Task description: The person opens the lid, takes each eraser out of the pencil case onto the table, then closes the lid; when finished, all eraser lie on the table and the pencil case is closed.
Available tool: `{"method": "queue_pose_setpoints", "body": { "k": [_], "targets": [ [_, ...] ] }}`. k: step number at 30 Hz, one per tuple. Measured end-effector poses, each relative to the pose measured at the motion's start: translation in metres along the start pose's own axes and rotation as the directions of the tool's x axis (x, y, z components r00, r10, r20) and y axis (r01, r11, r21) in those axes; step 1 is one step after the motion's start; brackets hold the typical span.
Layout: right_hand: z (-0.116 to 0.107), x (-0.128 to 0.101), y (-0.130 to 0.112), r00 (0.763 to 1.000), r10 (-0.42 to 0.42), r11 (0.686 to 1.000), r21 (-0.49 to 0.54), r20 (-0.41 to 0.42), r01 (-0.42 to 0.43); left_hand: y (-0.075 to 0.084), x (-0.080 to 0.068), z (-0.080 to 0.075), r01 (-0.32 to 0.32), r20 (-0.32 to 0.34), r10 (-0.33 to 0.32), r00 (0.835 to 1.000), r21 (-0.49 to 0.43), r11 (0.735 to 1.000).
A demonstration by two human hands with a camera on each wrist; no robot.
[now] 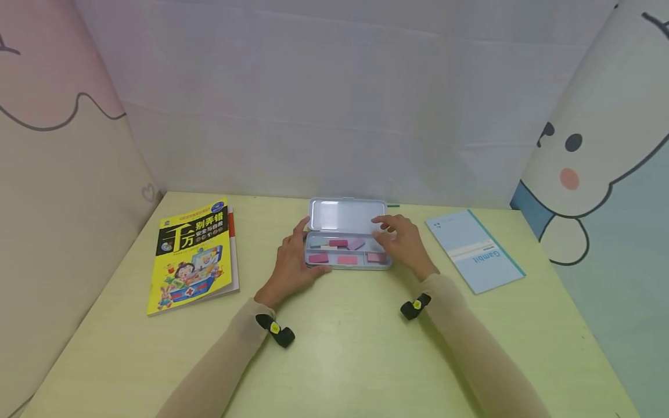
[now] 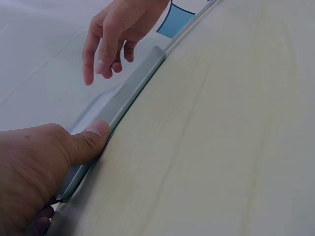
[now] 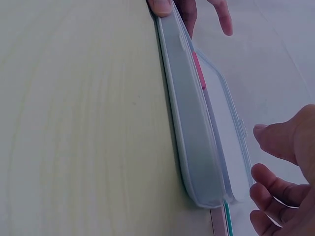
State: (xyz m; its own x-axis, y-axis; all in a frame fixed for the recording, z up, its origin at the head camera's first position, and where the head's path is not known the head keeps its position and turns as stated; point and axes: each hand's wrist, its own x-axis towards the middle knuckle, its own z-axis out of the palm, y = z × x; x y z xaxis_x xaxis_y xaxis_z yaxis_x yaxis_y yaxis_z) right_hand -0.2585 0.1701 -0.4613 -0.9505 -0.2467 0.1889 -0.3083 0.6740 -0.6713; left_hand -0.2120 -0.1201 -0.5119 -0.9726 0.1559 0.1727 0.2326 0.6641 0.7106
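Observation:
A pale blue pencil case (image 1: 349,267) lies on the table, its lid (image 1: 347,216) swung up at the back. Several small blocks, mostly pink, such as the dark pink block (image 1: 318,258), sit in its compartments. My left hand (image 1: 294,264) grips the case's left end, with the thumb (image 2: 93,137) against the front edge and the other fingers around the far side. Over the case's right end hovers my right hand (image 1: 406,242), fingers loosely bent and nothing between them. In the right wrist view its fingers (image 3: 275,189) are apart from the lid.
A yellow picture book (image 1: 190,255) lies at the left on top of another book. At the right is a light blue notebook (image 1: 473,249). A thin green strip (image 1: 394,205) shows behind the case, and a white cloth backdrop (image 1: 334,116) rises at the table's rear.

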Motion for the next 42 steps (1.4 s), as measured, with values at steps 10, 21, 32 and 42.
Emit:
{"method": "queue_pose_setpoints", "body": {
  "k": [10,21,32,42],
  "targets": [
    [0.029,0.006,-0.021,0.996,-0.064,0.998,0.019,0.055,0.063,-0.001,0.001,0.000,0.002,0.013,-0.002,1.000,0.016,1.000],
    [0.049,0.014,-0.045,0.989,-0.038,0.995,-0.082,0.146,0.050,0.000,0.000,0.000,-0.003,0.006,0.003,1.000,0.014,1.000],
    [0.058,0.016,-0.049,0.988,0.017,0.989,-0.150,0.156,0.006,0.001,0.000,-0.001,-0.002,0.008,0.002,1.000,0.008,1.000],
    [0.066,0.017,-0.049,0.996,-0.009,0.981,-0.191,0.088,0.026,0.001,0.000,-0.002,-0.001,0.007,0.001,1.000,0.001,1.000]
  ]
}}
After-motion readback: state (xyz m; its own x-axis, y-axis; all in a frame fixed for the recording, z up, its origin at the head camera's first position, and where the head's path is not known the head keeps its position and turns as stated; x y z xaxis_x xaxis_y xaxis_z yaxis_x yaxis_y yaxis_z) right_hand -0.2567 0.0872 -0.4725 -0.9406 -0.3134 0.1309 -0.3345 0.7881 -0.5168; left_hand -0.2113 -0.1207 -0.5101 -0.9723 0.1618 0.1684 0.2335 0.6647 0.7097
